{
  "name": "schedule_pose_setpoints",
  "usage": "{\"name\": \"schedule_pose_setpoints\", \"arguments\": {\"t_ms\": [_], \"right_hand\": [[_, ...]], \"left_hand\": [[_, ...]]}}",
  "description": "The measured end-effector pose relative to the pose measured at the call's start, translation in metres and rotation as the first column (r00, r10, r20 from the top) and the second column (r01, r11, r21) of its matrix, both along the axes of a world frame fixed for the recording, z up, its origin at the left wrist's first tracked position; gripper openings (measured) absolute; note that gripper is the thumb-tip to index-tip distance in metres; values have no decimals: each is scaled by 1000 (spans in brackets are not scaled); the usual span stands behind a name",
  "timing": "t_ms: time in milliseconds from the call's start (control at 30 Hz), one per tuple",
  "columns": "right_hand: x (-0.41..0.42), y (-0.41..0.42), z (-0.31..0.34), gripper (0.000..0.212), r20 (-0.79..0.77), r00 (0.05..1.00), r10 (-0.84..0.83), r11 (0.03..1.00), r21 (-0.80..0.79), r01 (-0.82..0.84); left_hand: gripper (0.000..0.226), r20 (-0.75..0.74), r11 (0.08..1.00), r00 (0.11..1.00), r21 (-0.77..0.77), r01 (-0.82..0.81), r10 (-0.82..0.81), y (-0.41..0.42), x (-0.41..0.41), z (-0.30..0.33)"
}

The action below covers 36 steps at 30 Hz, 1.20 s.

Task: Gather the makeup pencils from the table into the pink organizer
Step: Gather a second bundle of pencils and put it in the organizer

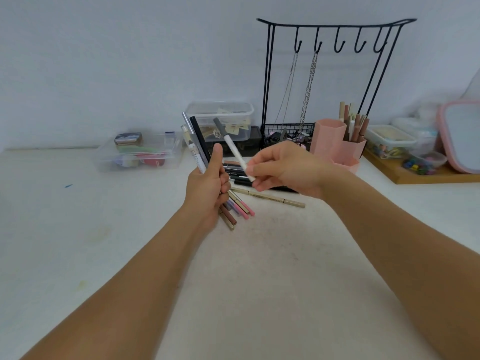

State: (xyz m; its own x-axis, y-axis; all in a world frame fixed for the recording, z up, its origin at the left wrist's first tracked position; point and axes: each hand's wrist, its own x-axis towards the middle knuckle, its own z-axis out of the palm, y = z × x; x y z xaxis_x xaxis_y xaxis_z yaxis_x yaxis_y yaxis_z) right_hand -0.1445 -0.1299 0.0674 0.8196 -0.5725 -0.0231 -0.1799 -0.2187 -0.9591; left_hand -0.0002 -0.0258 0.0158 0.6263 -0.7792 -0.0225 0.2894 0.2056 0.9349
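The makeup pencils are in three places. A bundle stands up out of the left hand, its lower ends fanning out below the palm. One white pencil with a grey cap is held in the right hand. More pencils lie loose on the bench: a dark row behind the hands and a long beige one just under the right hand. The pink organizer stands to the right, near the black wire rack, with several pencils already upright in its rear cup.

The step in hand looks like adding the white pencil to the bundle. To do it well, I would line it up parallel with the others and slide it under the left thumb, so the bundle stays tight and nothing slips out at the bottom. Carrying too many at once risks dropping some on the way to the organizer.

The left hand's grip is closed round the bundle, thumb raised along it. The right hand pinches the white pencil near its lower end between thumb and fingertips, tilting it toward the left hand. Both forearms reach forward above the bench.
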Motion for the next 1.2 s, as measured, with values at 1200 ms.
{"name": "schedule_pose_setpoints", "arguments": {"t_ms": [1200], "right_hand": [[-18, -23, -7, 10, -469, 835, -288, 774, -628, -86]], "left_hand": [[45, 46, 989, 991, 78, -127, 124, -2, 12, -3]]}}
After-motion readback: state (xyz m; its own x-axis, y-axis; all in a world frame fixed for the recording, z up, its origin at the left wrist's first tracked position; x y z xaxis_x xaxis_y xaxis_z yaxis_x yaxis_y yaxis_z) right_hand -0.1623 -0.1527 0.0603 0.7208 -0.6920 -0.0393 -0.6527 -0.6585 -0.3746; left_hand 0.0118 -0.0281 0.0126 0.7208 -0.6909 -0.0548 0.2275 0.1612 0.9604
